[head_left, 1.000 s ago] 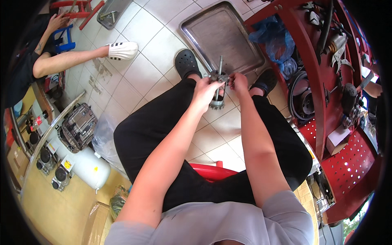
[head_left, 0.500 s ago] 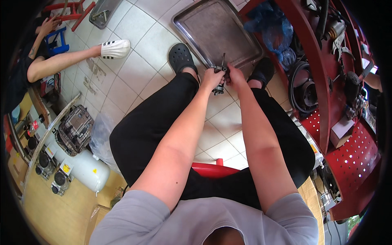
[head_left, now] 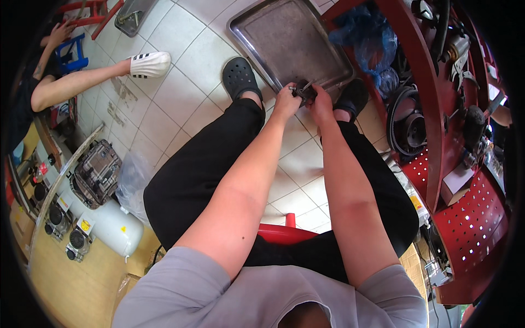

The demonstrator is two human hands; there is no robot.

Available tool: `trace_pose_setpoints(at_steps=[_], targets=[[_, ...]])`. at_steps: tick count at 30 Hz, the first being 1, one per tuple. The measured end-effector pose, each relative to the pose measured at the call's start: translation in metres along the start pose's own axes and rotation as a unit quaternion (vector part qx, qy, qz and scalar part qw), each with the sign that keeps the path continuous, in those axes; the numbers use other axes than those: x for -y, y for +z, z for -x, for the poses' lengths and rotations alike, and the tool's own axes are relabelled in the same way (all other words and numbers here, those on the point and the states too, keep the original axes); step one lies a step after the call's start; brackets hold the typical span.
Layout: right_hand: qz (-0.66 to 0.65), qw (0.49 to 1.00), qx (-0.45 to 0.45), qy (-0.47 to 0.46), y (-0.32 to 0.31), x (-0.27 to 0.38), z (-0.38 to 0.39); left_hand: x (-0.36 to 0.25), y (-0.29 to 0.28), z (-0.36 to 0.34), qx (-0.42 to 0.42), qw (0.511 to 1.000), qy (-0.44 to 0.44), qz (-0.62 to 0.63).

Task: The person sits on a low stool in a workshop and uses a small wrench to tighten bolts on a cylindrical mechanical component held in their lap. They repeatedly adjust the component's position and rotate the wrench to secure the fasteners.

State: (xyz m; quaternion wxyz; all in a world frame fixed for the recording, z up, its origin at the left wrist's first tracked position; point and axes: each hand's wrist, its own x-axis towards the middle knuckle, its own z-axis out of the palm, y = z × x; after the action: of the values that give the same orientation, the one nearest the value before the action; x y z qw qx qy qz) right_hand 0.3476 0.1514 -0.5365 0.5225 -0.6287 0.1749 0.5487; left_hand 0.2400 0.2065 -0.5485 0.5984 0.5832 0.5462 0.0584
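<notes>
A small dark metal machine part, with a thin light rod or tool sticking up from it, is between my hands over the near edge of the metal tray. My left hand has its fingers closed on the part's left side. On the other side, my right hand is closed against it, thumb and fingers close to the rod. The hands cover much of the part, so I cannot make out its exact kind. Just beyond them lies the shallow rectangular metal tray, its surface stained.
My feet in dark clogs flank the work. A red metal rack with pulleys and plastic bags stands at right. At left are a white tank, a grey machine casing and another person's white shoe.
The part has been raised and turned; its lower end no longer hangs below my left hand. My right hand has come closer round it. The view has shifted slightly.
</notes>
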Motion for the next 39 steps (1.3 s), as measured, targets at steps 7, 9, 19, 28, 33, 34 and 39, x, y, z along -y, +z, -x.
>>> trace_pose_setpoints(at_steps=[7, 9, 19, 28, 33, 34, 39], targets=[[0.093, 0.995, 0.016, 0.012, -0.001, 0.007, -0.015, 0.022, 0.007, -0.016, -0.008, 1.0, -0.005, 0.02], [0.128, 0.992, 0.002, 0.016, -0.002, 0.006, -0.016, 0.018, 0.005, -0.016, 0.001, 1.0, -0.02, 0.012], [0.202, 0.978, 0.03, 0.029, -0.015, 0.012, -0.027, 0.02, -0.009, -0.009, 0.003, 0.99, -0.063, 0.127], [0.432, 0.9, 0.025, -0.06, 0.001, 0.012, -0.028, 0.013, -0.024, 0.012, -0.006, 0.926, -0.21, 0.314], [0.272, 0.961, 0.055, -0.024, -0.003, 0.009, -0.006, 0.008, -0.035, 0.019, -0.021, 0.908, -0.209, 0.364], [0.261, 0.963, 0.065, -0.024, -0.003, 0.011, -0.003, 0.005, -0.038, 0.016, -0.039, 0.903, -0.216, 0.37], [0.273, 0.956, 0.103, -0.032, -0.009, 0.025, 0.032, -0.019, -0.049, 0.026, -0.014, 0.926, -0.174, 0.333]])
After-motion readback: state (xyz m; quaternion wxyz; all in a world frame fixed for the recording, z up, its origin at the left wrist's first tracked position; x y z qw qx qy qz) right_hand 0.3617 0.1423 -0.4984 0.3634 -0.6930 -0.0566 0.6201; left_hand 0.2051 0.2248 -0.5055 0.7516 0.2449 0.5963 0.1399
